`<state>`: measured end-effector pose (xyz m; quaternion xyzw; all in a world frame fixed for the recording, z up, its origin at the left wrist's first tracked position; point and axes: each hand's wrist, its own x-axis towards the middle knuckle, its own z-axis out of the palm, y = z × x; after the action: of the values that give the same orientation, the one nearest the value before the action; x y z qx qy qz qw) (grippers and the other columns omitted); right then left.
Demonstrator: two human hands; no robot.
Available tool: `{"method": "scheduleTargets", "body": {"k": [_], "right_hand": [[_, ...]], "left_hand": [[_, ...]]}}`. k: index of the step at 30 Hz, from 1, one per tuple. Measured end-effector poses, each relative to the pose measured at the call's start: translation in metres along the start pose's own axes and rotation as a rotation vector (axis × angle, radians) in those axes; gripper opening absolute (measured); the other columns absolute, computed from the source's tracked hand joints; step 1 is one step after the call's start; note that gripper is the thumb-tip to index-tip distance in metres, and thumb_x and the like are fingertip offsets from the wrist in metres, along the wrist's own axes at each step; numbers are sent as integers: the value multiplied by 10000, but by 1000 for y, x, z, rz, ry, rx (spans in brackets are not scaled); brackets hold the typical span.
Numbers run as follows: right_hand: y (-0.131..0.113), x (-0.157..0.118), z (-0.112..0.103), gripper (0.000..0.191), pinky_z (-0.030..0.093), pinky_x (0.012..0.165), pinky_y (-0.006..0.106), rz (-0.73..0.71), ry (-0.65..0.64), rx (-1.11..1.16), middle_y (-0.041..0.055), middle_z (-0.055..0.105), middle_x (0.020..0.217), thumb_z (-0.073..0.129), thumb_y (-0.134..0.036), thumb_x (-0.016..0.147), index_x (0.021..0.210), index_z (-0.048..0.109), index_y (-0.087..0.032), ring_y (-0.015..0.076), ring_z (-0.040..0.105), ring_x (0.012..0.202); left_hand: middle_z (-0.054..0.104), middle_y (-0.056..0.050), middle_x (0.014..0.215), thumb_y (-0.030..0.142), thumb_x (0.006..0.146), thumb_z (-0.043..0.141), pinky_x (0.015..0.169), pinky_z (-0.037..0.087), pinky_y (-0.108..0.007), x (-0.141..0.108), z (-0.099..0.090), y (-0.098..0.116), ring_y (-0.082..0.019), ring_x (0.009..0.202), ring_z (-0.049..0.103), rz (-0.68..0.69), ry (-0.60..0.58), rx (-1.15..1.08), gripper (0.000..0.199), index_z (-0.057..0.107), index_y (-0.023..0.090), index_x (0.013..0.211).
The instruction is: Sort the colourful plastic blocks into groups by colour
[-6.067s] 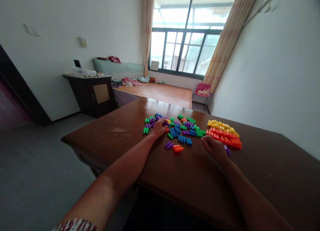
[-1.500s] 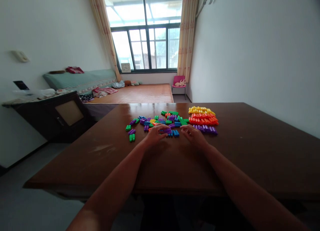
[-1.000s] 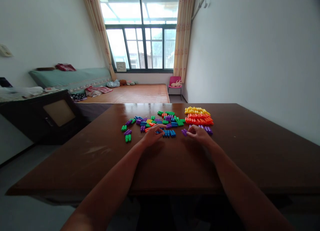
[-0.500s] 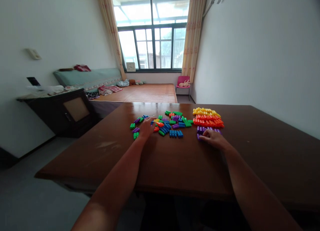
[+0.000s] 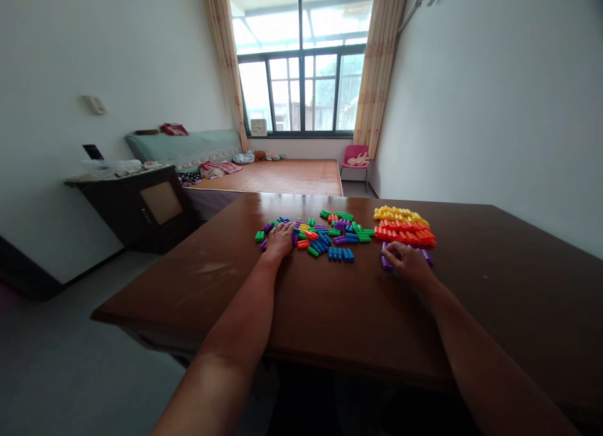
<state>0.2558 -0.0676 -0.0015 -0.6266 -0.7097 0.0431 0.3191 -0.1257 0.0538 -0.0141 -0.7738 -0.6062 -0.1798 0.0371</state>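
My left hand (image 5: 281, 240) lies over the left part of a loose pile of green, blue, purple and orange pieces, fingers spread. My right hand (image 5: 404, 258) is at the purple row on the right, thumb and fingertips pinched on a purple piece (image 5: 386, 264) at the row's left end. The hand covers much of that row. Beyond it are rows of orange pieces (image 5: 406, 236) and yellow pieces (image 5: 400, 214). Several blue pieces (image 5: 340, 254) lie side by side between my hands.
The pieces lie on a brown table (image 5: 330, 310). Past its far edge are a bed (image 5: 296, 175), a pink chair (image 5: 355, 154) and a window. A dark cabinet (image 5: 160, 203) stands at the left.
The view has shifted, so the scene sits further right. My left hand now covers the pile's left part more flatly. My right hand has moved over more of the purple row.
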Motion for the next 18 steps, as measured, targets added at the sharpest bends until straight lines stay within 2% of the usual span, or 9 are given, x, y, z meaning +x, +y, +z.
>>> {"method": "scheduleTargets", "body": {"k": [2, 6, 10, 13, 16, 18], "right_hand": [[0, 0, 2, 312, 412, 596, 277, -4, 6, 8, 25, 693, 699, 501, -499, 843, 807, 624, -214, 175, 626, 618], [0, 0, 4, 320, 409, 592, 273, -11, -19, 33, 15, 681, 681, 494, -508, 850, 814, 616, -215, 163, 609, 595], [-1, -1, 5, 339, 405, 585, 274, -14, -25, 50, 9, 661, 638, 486, -523, 854, 796, 613, -214, 157, 586, 563], [-4, -1, 4, 339, 416, 595, 277, -9, -2, 90, 7, 662, 645, 493, -532, 853, 808, 602, -214, 159, 592, 572], [-13, -1, 6, 335, 438, 615, 283, -12, 13, 172, 12, 672, 680, 488, -532, 864, 853, 591, -214, 160, 603, 591], [-25, -2, 10, 328, 454, 640, 290, -51, -17, 249, 19, 675, 708, 483, -525, 873, 887, 585, -214, 166, 617, 631]], "left_hand": [[470, -64, 1445, 142, 921, 363, 1074, 356, -432, -1, -2, 0, -264, 1299, 432, -35, -14, 26, 526, 439, 281, 1422], [536, -142, 1311, 219, 888, 500, 1008, 415, -391, -3, -11, -4, -280, 1185, 509, -142, 2, 50, 482, 499, 190, 1370], [576, -137, 1246, 208, 844, 572, 1015, 412, -330, -4, -17, -6, -244, 1144, 544, -156, 10, 6, 352, 636, 160, 1187], [655, -114, 1127, 180, 840, 560, 991, 441, -337, -4, -24, -3, -242, 1092, 593, -158, 38, -72, 300, 672, 182, 1118], [684, -72, 1081, 175, 814, 594, 936, 492, -325, -5, -33, 11, -216, 1039, 628, -77, 147, -309, 338, 653, 212, 1145], [662, -62, 1133, 211, 801, 632, 879, 528, -301, -9, -36, 30, -193, 1026, 631, 70, 217, -514, 377, 630, 215, 1178]]}}
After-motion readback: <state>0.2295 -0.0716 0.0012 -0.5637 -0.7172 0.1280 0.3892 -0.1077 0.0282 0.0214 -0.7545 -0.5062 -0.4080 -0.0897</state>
